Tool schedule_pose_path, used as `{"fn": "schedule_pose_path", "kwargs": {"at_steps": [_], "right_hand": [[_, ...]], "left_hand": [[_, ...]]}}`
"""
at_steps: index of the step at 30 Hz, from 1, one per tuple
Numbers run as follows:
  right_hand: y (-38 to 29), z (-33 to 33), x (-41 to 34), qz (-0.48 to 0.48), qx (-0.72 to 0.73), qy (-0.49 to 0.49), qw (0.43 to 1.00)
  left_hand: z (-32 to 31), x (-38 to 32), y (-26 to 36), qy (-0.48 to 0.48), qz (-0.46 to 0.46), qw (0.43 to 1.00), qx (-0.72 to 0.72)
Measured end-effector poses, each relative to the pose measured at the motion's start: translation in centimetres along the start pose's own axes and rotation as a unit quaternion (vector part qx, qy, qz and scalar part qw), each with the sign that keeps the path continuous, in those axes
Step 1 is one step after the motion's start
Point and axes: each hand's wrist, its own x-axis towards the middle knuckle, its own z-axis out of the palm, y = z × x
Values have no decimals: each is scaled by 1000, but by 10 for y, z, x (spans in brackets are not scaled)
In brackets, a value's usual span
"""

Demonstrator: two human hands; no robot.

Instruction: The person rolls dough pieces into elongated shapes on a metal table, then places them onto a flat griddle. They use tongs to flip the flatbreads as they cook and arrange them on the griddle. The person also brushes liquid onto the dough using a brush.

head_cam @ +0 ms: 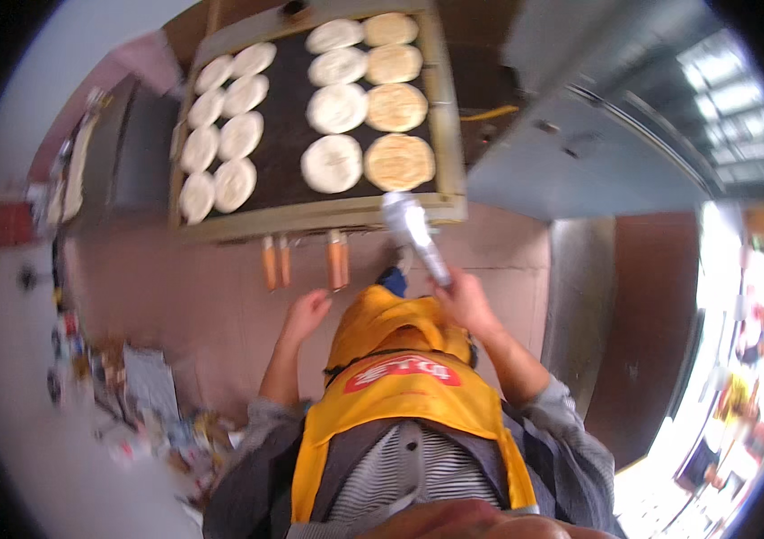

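My right hand (468,303) is closed around the grip of a shiny metal utensil (416,226). Blur hides its exact kind. The utensil's broad end reaches the front rim of a dark griddle (281,114), just below a browned flatbread (400,162). More browned flatbreads form the rightmost column, beside a column of pale flatbreads (331,164). Two further columns of pale rounds (235,184) lie on the griddle's left side. My left hand (306,315) hangs below the griddle with fingers curled; nothing shows in it, though blur hides the fingertips.
Several wooden handles (336,259) jut from the griddle's front, close to my left hand. A grey metal surface (597,151) is on the right. Mixed clutter (160,397) lies at lower left. People (735,397) appear blurred beyond the bright opening at far right.
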Motion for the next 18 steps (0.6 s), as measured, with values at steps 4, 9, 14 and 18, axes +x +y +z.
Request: {"fn": "schedule_pose_path", "kwargs": {"at_steps": [4,9,14,18], "right_hand": [[-5,56,-14,-75,-57,-110,989],[24,63,-57,-156,-44,33,986],[47,111,-104,-55,-63,146,986],[48,161,-151,12,-28,201,979]], "left_hand": [[33,-105,-112,20,-174,982,77],[53,-68,-189,-131,-168,972,94],[27,-41,-235,-142,-208,968,24],[8,-3,-268,-116,-208,969,-59]]}}
